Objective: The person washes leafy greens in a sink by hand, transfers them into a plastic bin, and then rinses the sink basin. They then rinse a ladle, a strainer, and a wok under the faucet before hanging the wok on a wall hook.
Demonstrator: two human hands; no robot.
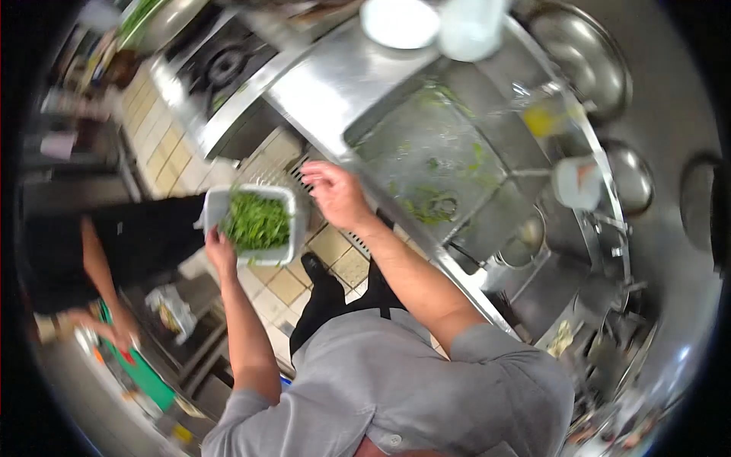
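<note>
Left hand: the left hand (221,251) is gripping the near edge of a white tub (255,223) – fingers curled on its rim.
Tub: it is holding chopped greens (256,221), carried above the tiled floor (285,286).
Right hand: the right hand (335,194) is hovering loosely spread, empty, just beside the sink's (426,152) front edge.
Nearby: another person's hand (114,331) is working at a green board (148,381).

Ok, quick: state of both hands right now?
Left hand: closed on the white container of greens.
Right hand: open, empty, by the sink edge.

Grey short-sleeved collared shirt (396,381), button at collar; black trousers (335,301), black shoe (314,266).
</note>
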